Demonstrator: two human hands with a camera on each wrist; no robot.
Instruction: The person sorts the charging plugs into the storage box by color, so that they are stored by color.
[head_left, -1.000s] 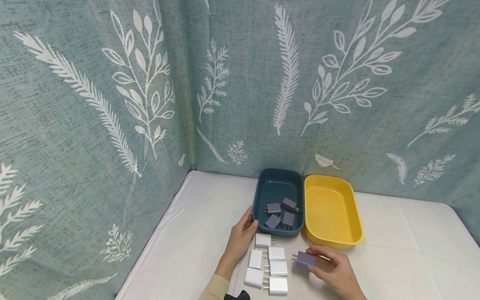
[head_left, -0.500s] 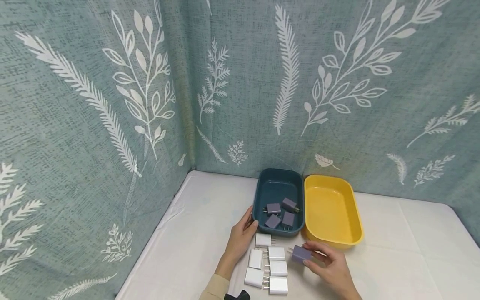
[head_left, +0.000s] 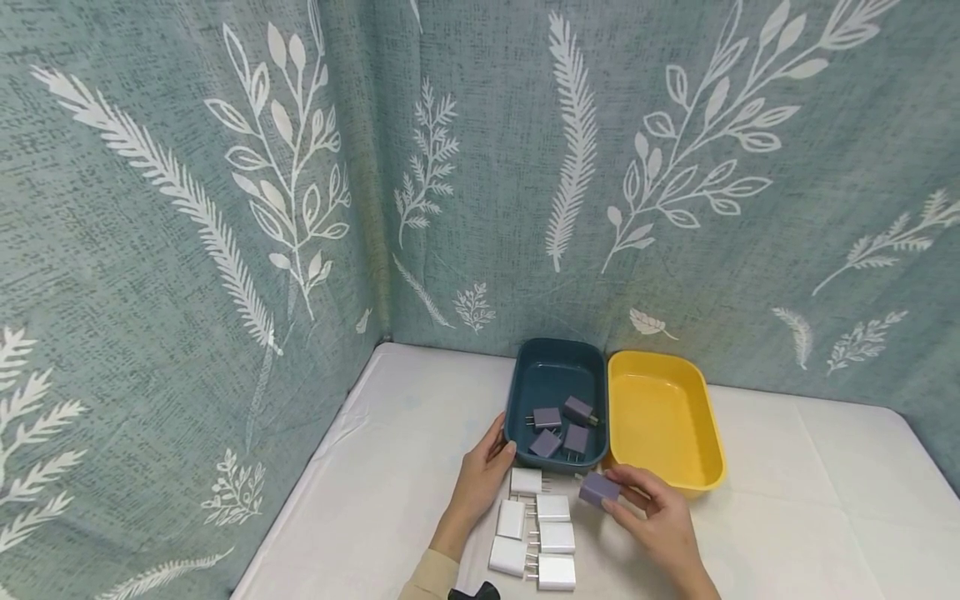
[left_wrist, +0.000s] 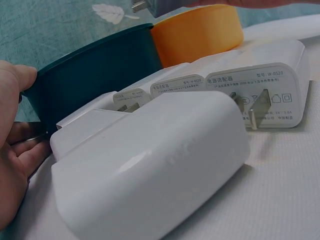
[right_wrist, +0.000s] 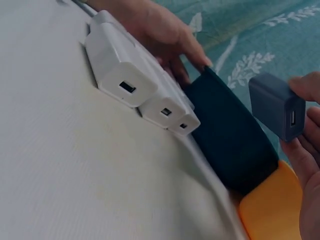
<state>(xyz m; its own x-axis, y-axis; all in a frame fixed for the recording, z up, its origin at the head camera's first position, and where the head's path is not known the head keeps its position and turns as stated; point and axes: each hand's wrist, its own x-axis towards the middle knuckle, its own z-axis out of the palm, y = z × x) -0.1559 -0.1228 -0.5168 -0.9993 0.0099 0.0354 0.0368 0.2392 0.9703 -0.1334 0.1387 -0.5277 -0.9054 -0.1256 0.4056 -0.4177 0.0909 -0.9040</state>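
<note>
My right hand [head_left: 654, 515] pinches a purple-grey USB wall charger [head_left: 599, 489] between thumb and fingers, just in front of the two bins. Its prongs point left, and the USB port shows on the charger [right_wrist: 277, 106] in the right wrist view. My left hand [head_left: 480, 479] grips the near left corner of a dark blue bin [head_left: 512, 400], thumb up at the rim and fingers lower along the wall. Several purple-grey chargers [head_left: 576, 439] lie inside this bin. White USB chargers [head_left: 556, 537] lie in two rough columns on the table between my hands.
A yellow bin [head_left: 708, 400] stands against the blue bin's right side, its bare floor showing. A white cloth covers the table [head_left: 420, 417]. Patterned green curtain [head_left: 480, 208] hangs behind and to the left. Something black [head_left: 476, 592] pokes in at the bottom edge.
My right hand has moved forward and slightly left with the purple-grey charger, nearer the blue bin. The left hand and both bins have stayed in place.
</note>
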